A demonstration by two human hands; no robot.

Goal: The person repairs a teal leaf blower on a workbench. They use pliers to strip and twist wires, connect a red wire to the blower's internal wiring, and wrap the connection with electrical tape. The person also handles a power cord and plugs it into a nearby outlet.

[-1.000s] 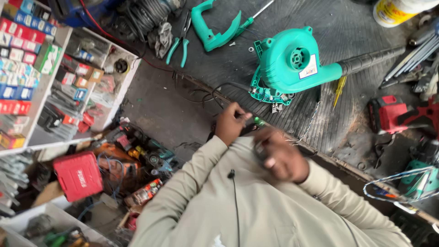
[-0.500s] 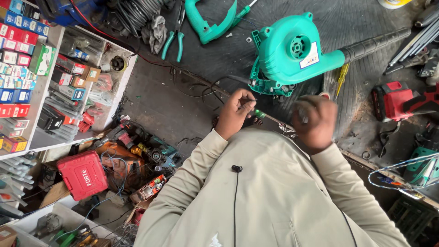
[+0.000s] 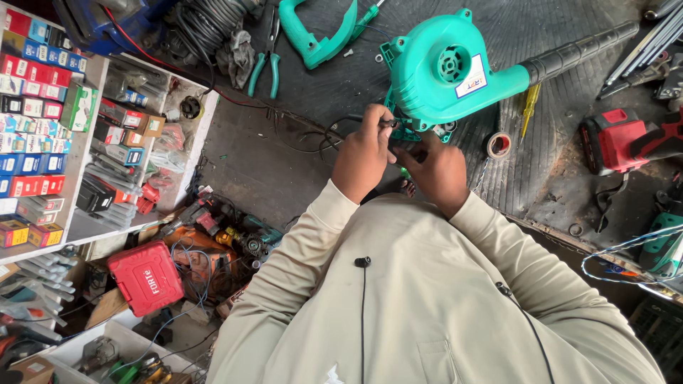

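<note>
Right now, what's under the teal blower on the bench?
The teal blower lies on a dark ribbed mat. Both hands, left hand and right hand, cover its lower edge, hiding the parts and wires there.

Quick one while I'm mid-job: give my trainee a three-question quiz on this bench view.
1. True or false: both hands are at the open underside of the teal blower.
2. Which tool lies beside the coiled black cable? A) green-handled pliers B) a hammer C) a saw
3. Fill in: the roll of tape lies just below the yellow ____.

Key
1. True: the left hand and right hand meet at the blower's wiring.
2. A: the pliers lie beside the cable.
3. Screwdriver.
</note>
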